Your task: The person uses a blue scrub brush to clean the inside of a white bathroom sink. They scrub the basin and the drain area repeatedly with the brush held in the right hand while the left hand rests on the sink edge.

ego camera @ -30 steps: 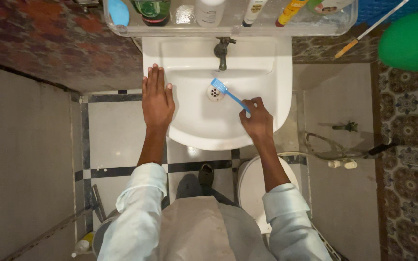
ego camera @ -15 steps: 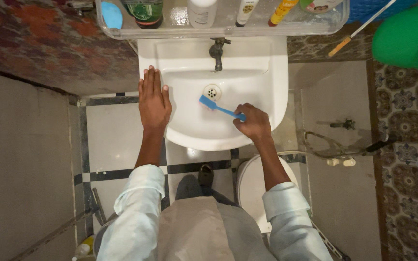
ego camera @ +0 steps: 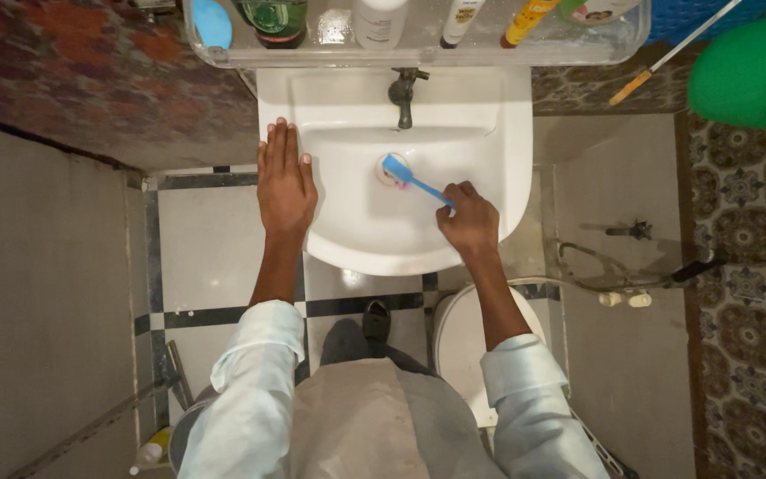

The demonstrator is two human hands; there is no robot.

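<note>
A white washbasin (ego camera: 498, 142) is fixed to the wall below a dark tap (ego camera: 402, 89). My left hand (ego camera: 285, 182) lies flat, fingers together, on the basin's left rim. My right hand (ego camera: 468, 220) grips the handle of a blue brush (ego camera: 408, 175) whose head rests on the drain in the bowl. My sleeves are light blue and rolled at the forearm.
A clear shelf (ego camera: 339, 31) above the basin carries several bottles and a blue soap. A green bucket (ego camera: 751, 71) stands at the upper right. A white toilet seat (ego camera: 458, 333) is under my right arm, with a hose sprayer (ego camera: 622, 284) beside it. Floor tiles are patterned.
The brush head has moved over the bowl and now sits on the drain. My right hand shifted slightly with it. The left hand stays on the rim.
</note>
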